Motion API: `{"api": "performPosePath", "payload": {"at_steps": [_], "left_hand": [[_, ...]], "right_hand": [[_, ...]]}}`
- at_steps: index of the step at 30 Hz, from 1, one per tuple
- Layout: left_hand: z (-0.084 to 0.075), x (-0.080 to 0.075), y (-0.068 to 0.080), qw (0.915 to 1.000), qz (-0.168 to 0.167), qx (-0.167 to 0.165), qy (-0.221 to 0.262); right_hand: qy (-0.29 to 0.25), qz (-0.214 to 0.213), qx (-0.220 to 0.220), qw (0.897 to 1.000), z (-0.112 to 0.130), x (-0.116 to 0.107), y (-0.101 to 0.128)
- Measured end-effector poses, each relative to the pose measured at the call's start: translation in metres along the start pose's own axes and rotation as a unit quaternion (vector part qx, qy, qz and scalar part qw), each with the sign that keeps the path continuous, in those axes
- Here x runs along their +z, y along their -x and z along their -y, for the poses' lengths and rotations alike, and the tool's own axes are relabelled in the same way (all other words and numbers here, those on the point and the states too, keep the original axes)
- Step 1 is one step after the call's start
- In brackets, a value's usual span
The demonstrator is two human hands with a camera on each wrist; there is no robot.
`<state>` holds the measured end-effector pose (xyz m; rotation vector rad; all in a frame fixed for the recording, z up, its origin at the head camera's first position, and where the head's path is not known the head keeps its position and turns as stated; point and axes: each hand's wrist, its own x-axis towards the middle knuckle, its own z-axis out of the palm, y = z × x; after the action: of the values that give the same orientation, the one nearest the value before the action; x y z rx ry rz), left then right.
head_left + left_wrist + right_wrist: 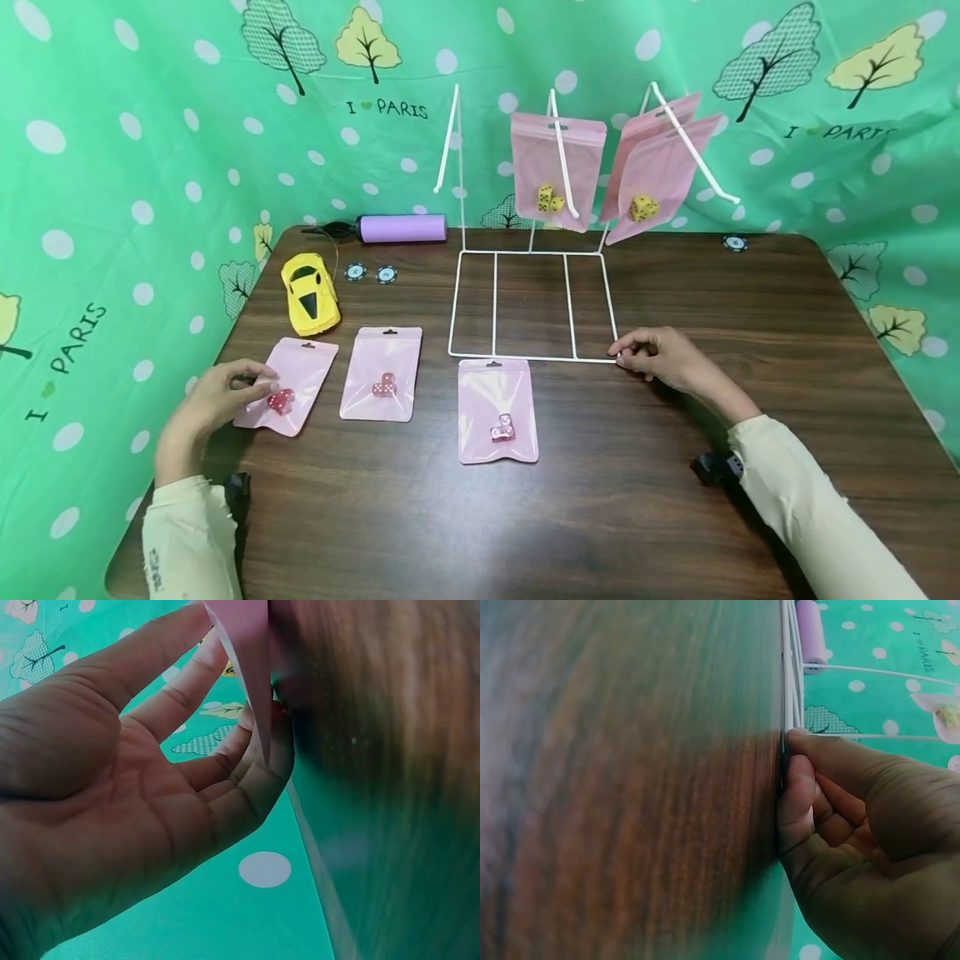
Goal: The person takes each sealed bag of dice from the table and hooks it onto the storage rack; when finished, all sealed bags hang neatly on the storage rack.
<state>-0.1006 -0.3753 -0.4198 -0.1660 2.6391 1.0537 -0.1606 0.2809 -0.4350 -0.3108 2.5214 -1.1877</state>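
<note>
A pink zip bag (306, 367) with red dice lies tilted at the left of the table. My left hand (213, 396) holds it by its left edge, thumb and fingers at the film. In the left wrist view the pink bag (251, 667) shows edge-on beside the fingers. My right hand (663, 357) pinches the front right corner of a white wire rack (525, 358). The right wrist view shows thumb and forefinger meeting at the rack's wire (795, 690). Two more pink bags with dice, one left of centre (382, 358) and one before the rack (487, 387), lie flat.
Hanging from the rack's prongs are pink bags with yellow dice, at the middle (558, 158) and right (671, 171). A yellow toy car (311, 296), a purple cylinder (402, 228) and poker chips (386, 274) occupy the back left. Another chip (735, 243) lies at the back right.
</note>
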Motion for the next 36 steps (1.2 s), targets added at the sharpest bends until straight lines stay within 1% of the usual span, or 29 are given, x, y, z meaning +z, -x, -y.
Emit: {"api": "performPosePath", "payload": {"at_steps": [8,13,17,21,25,29,31,36], "left_hand": [[-0.0004,0.0011,0.0008,0.9997,0.003,-0.025,0.008],[0.0012,0.0028,0.0017,0.9997,-0.001,-0.023,0.011],[0.0031,0.0005,0.0009,0.9997,0.002,-0.023,0.001],[0.0056,-0.003,0.0023,0.9998,0.007,-0.016,-0.007],[0.0072,-0.0038,0.0041,0.9998,0.014,-0.012,0.012],[0.0078,-0.0043,0.0046,0.9996,0.017,-0.011,0.02],[0.0082,-0.0042,0.0048,0.9998,0.014,-0.008,0.012],[0.0073,-0.0035,0.0077,0.9999,-0.001,0.015,0.004]], "right_hand": [[-0.004,-0.004,-0.003,1.0,-0.0016,0.0025,0.0008],[-0.004,-0.005,-0.002,1.0,-0.0019,0.003,0.0013],[-0.006,-0.006,-0.005,1.0,-0.002,0.0035,0.001],[-0.006,-0.01,-0.006,1.0,-0.0017,0.0044,0.0013],[-0.002,-0.011,-0.009,1.0,-0.0019,0.0048,0.0013],[-0.003,-0.011,-0.009,1.0,-0.0016,0.0045,0.0015],[-0.005,-0.01,-0.008,1.0,-0.0013,0.0044,0.0017],[-0.002,-0.011,-0.008,1.0,-0.0005,0.0044,0.0023]]}}
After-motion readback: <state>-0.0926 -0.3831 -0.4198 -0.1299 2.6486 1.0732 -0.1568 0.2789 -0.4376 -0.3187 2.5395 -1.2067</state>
